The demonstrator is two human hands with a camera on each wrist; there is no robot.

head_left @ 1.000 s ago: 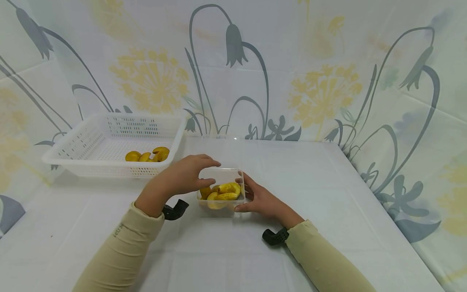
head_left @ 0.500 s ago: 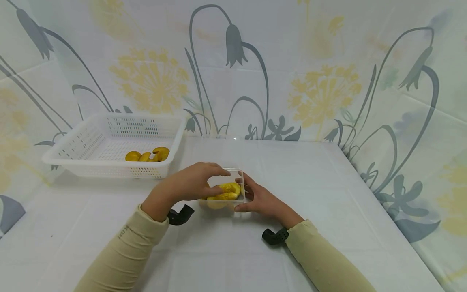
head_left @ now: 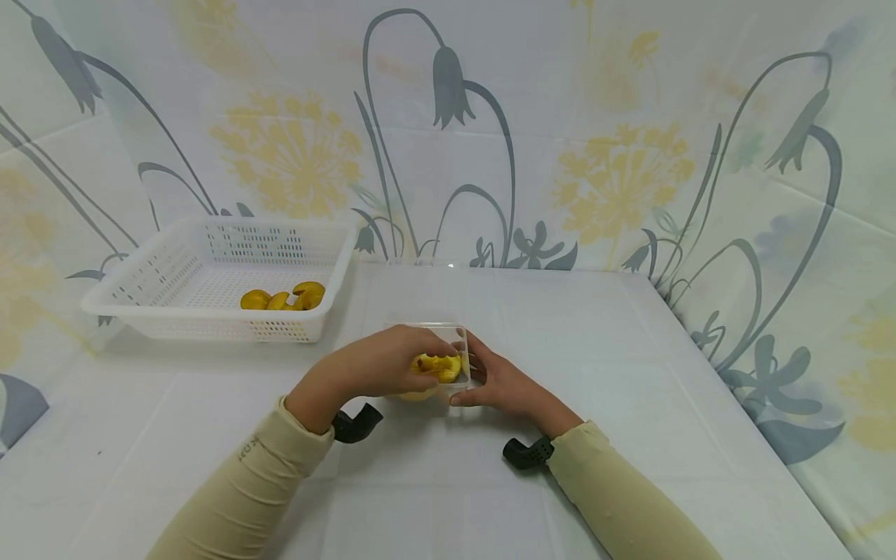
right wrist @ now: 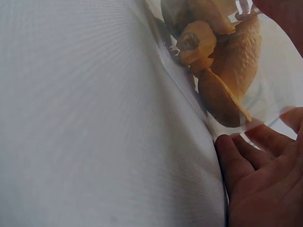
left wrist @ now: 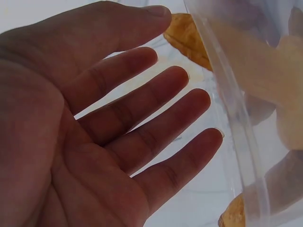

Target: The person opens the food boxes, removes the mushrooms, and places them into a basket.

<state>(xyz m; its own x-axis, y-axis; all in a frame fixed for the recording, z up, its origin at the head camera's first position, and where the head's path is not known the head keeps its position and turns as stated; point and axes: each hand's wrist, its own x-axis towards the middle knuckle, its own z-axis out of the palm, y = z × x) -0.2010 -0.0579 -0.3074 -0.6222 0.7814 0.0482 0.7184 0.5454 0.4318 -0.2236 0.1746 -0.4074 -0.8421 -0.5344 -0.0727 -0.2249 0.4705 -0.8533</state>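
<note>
A clear plastic box (head_left: 455, 379) stands on the white table, holding several yellow, curved, food-like pieces (head_left: 439, 365). My left hand (head_left: 385, 362) reaches over its left side, thumb and fingertips around the pieces. In the left wrist view its fingers (left wrist: 147, 139) are extended and spread, the thumb tip at the edge of one yellow piece (left wrist: 189, 40). My right hand (head_left: 500, 383) cups the box's right end, thumb at the near corner and fingers along the side wall. Bumpy, hollow-looking pieces (right wrist: 239, 56) show through the plastic in the right wrist view, fingertips against the wall.
At the back left is a white perforated basket (head_left: 210, 315) with a few yellow pieces (head_left: 283, 299) in its near right corner. A faint clear plastic edge (head_left: 420, 262) shows at the back of the table. Flower-patterned cloth (head_left: 546, 140) hangs behind and to the right.
My left hand has moved right and slightly toward me, from the box's left edge to over the yellow pieces. The right hand and the box have stayed in place.
</note>
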